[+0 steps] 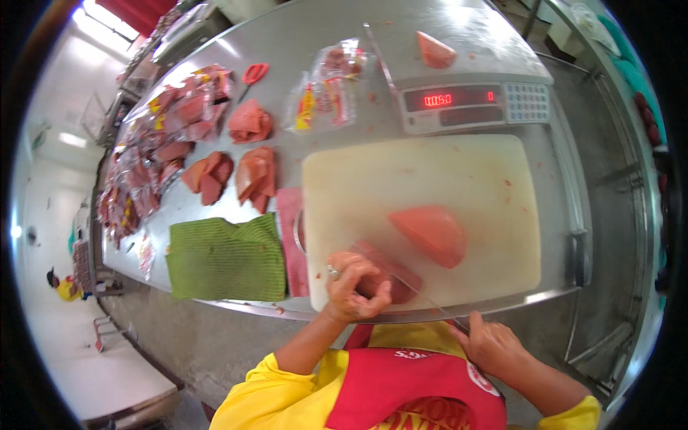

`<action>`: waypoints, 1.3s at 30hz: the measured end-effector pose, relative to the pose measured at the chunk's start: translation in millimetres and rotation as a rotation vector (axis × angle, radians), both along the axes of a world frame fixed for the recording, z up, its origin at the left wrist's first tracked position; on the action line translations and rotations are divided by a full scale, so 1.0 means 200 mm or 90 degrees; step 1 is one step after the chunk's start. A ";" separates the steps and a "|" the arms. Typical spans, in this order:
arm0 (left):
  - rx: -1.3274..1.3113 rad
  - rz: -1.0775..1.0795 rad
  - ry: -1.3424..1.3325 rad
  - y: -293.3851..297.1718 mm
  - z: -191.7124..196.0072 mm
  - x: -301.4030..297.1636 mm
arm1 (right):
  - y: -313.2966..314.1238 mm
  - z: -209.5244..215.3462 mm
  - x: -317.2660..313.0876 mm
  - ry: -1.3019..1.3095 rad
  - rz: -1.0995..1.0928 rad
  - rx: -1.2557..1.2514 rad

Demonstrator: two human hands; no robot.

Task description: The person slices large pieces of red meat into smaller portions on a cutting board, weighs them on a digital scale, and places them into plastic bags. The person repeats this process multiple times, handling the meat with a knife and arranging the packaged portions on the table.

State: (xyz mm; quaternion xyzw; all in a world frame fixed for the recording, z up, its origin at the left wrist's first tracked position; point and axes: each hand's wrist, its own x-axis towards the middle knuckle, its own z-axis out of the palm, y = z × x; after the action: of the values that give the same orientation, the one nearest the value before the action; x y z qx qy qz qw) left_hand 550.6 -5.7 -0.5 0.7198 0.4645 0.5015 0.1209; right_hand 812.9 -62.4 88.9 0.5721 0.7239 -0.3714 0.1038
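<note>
Near the front edge of the white cutting board (423, 158) lies a chunk of pink processed meat (394, 278). My left hand (355, 288), with a ring on one finger, is curled over that chunk's left end and grips it. A knife (446, 311) is held in my closed right hand (493, 342) beyond the board's front edge. Its thin blade slants up-left and reaches the right side of the chunk; how deep it goes, I cannot tell. Just behind, a larger smooth wedge of pink meat (432, 235) rests on the board, apart from both hands.
Behind the board stands a digital scale (459, 107) bearing a small meat wedge (436, 51). Leftward are a green cloth (228, 259), a pink cloth (290, 244), sliced-meat piles (249, 122), red-handled scissors (255, 72), plastic packets (322, 100) and heaped bagged meat (154, 154).
</note>
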 end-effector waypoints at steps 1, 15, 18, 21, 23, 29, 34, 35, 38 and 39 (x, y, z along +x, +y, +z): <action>0.001 -0.004 0.009 0.01 0.02 0.01 | 0.02 -0.11 -0.05 0.035 -0.019 0.020; -0.622 -0.140 -0.073 0.46 0.13 -0.32 | 0.15 0.26 0.07 0.177 -0.254 -0.057; -0.599 -0.318 0.155 0.51 0.09 -0.23 | 0.11 0.36 0.19 0.188 -0.392 -0.038; -0.667 -0.419 0.285 0.59 0.19 -0.14 | 0.02 0.36 0.33 0.216 -0.503 0.006; -0.658 -0.424 0.384 0.67 0.30 -0.15 | -0.06 0.30 0.43 0.247 -0.554 0.048; -0.702 -0.275 0.037 1.04 0.69 -0.32 | -0.19 0.23 0.55 0.279 -0.688 0.018; -0.274 -0.090 -0.004 1.47 0.72 0.08 | -0.21 0.13 0.55 0.270 -0.655 0.051; -0.084 -0.103 0.064 1.53 0.66 0.14 | -0.16 0.20 0.52 0.264 -0.650 0.009; -0.172 -0.124 0.168 1.54 0.62 0.32 | -0.15 0.18 0.50 0.277 -0.586 0.069; -0.156 -0.112 0.188 1.51 0.64 0.31 | -0.15 0.17 0.50 0.273 -0.565 0.079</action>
State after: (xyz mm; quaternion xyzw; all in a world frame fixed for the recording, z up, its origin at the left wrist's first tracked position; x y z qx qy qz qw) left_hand 612.5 296.2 127.4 0.8030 0.4701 0.3179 0.1819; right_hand 912.1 -92.8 123.9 0.7409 0.4364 -0.4454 -0.2497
